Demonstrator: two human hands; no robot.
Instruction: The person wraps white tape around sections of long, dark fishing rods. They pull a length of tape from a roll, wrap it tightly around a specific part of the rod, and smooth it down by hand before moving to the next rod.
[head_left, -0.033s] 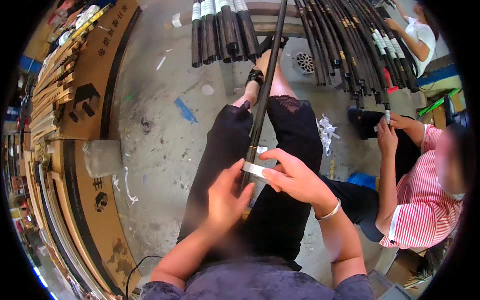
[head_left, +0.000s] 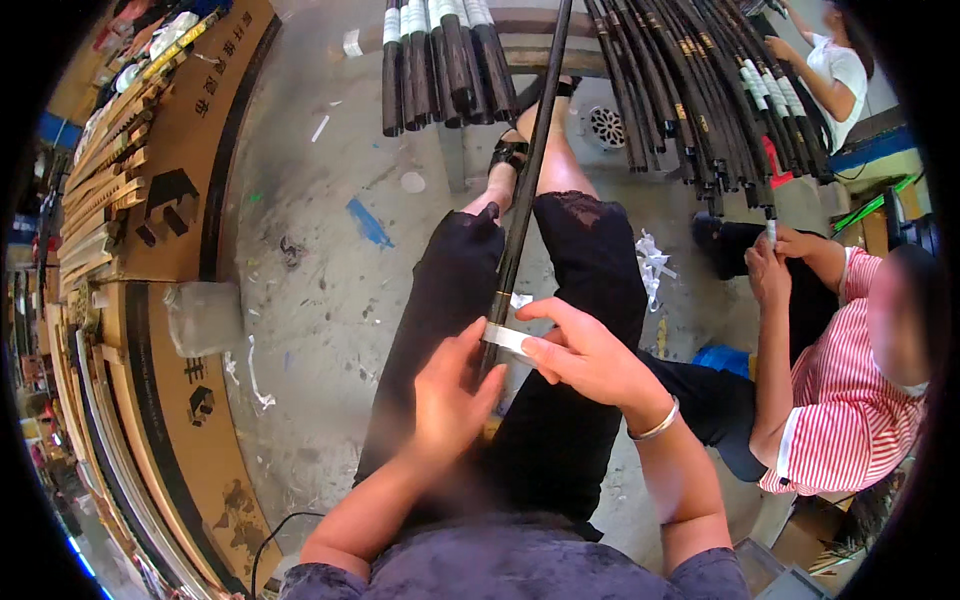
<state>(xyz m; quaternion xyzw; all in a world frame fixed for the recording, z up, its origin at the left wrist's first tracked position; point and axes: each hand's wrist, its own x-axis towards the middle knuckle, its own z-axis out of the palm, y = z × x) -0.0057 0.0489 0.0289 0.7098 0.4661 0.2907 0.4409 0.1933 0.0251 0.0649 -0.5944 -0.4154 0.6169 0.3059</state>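
Observation:
A long black pole (head_left: 519, 220) with a thin gold ring slants up from my lap between my knees. Across it, just below the ring, lies a short white strip (head_left: 507, 338), like tape or a label. My right hand (head_left: 585, 360) pinches the strip's right end between thumb and fingers, its index finger raised over the pole. My left hand (head_left: 452, 393) curls round the pole from the left. One of its fingertips touches the strip's left end and its thumb lies at the pole's lower part. The pole's near end is hidden behind my hands.
Bundled black poles with white wraps (head_left: 435, 75) rest ahead; more black poles (head_left: 690, 90) lie at the upper right. A co-worker in a striped shirt (head_left: 850, 410) sits close on my right, handling a pole. Large cardboard boxes (head_left: 200, 150) line the left. Paper scraps (head_left: 652, 265) litter the floor.

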